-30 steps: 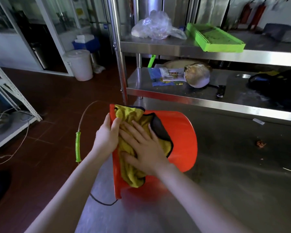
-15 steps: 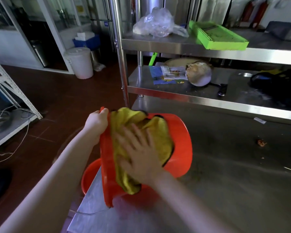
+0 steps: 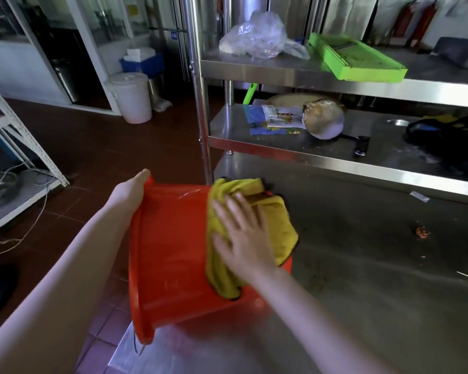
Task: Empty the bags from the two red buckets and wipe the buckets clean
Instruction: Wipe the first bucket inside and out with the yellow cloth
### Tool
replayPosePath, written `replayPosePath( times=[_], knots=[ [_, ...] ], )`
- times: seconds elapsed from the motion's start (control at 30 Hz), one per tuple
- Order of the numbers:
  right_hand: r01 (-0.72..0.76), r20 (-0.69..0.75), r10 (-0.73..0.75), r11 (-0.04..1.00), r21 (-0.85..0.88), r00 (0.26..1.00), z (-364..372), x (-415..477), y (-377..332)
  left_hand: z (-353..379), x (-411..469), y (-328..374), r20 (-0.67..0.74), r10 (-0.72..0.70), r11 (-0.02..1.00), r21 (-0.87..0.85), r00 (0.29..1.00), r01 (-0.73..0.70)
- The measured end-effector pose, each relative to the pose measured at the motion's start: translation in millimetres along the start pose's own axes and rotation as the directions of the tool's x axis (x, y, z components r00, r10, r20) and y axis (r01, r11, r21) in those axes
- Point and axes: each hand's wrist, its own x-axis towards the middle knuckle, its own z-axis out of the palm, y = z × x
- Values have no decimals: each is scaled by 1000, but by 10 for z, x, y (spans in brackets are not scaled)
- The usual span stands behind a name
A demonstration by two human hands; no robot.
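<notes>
Wiping seemed underway: left hand (image 3: 130,190) gripped the bucket (image 3: 168,252) rim, flat right hand (image 3: 243,233) pressed the cloth (image 3: 276,222) against it.

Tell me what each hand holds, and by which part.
The left hand grips the red bucket by its rim; the right hand only presses the yellow cloth flat against it.
</notes>
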Motion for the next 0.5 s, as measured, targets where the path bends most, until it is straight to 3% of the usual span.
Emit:
replayPosePath(
  times=[0.07, 0.13, 0.27, 0.33, 0.43, 0.5],
  knots=[
    [157, -6, -157, 987, 35, 988, 95, 6, -402, -36, -76, 2, 30, -2, 1000, 14, 1000, 2],
    [210, -15, -209, 974, 90, 978, 104, 39, -606, -63, -235, -36, 76, 53, 998, -40, 996, -50],
    [138, -17, -137, 982, 131, 990, 56, 174, -483, -89, -791, -590, 48, 431, 901, 39, 901, -432],
    [141, -26, -139, 983, 114, 990, 39, 257, -365, -35, -1083, -1019, 50, 540, 835, 95, 840, -542],
    [75, -20, -73, 989, 127, 997, -2, 327, -79, 12, -1249, -1367, 121, 493, 859, 90, 862, -504],
    [-56, -12, 58, 990, 133, 998, -38, 321, 225, 30, -1232, -1368, 98, 475, 870, 95, 874, -484]
  ],
)
